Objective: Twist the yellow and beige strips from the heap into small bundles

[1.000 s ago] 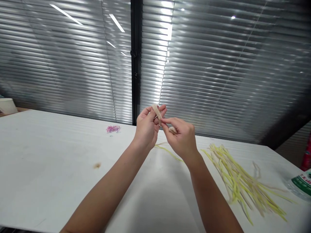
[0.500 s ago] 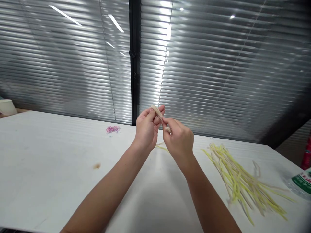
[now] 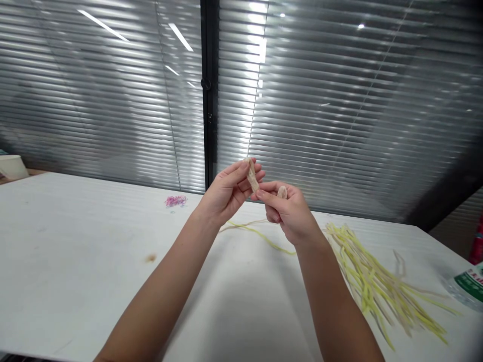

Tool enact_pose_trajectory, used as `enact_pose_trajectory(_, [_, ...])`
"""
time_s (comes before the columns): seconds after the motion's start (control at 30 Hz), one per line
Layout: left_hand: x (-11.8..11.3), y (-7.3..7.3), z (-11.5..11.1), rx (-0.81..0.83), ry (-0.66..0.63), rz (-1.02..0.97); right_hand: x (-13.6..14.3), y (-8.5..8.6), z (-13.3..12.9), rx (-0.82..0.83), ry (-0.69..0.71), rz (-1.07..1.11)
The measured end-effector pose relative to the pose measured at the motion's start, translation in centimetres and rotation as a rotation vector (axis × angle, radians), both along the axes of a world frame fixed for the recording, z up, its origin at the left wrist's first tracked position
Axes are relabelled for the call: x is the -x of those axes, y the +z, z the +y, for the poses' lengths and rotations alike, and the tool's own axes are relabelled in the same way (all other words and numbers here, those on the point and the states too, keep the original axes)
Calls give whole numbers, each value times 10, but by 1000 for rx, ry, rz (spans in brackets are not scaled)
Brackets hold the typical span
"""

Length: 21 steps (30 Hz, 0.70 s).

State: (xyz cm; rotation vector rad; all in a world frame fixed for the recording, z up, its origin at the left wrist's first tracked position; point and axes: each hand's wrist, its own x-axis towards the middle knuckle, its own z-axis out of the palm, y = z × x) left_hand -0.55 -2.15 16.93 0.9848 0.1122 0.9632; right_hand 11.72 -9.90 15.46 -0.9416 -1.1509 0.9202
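Above the middle of the white table, my left hand [image 3: 234, 191] pinches the upper end of a beige fuzzy strip [image 3: 252, 177] between thumb and fingers. The thumb and forefinger of my right hand [image 3: 289, 208] grip the strip's lower end. A rounded beige end [image 3: 282, 192] sticks up between the fingers of my right hand. Behind and below the hands, a few thin yellow and beige strands [image 3: 260, 234] lie on the table.
A loose bundle of yellow and beige strips [image 3: 372, 276] lies on the white table [image 3: 94, 241] at the right, beside a clear bottle with a green label [image 3: 471, 282]. Pink-purple tangled bits [image 3: 175, 201] sit near the back edge. A white container [image 3: 13, 167] stands far left. Blinds rise behind.
My right hand has moved right and turned, showing the rounded beige end. My left hand's fingers have spread a little, and the strip hangs more steeply. More of the strands behind shows.
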Motion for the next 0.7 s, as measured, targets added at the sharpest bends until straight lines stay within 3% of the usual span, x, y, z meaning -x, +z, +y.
enact_pose_trajectory(0.43, [-1,2,-4,79,115,9,1,-1,1,44,12,-31])
enact_pose_trajectory(0.7, [6,0,1,-9,21,-9,-2,5,-4,168,274,146])
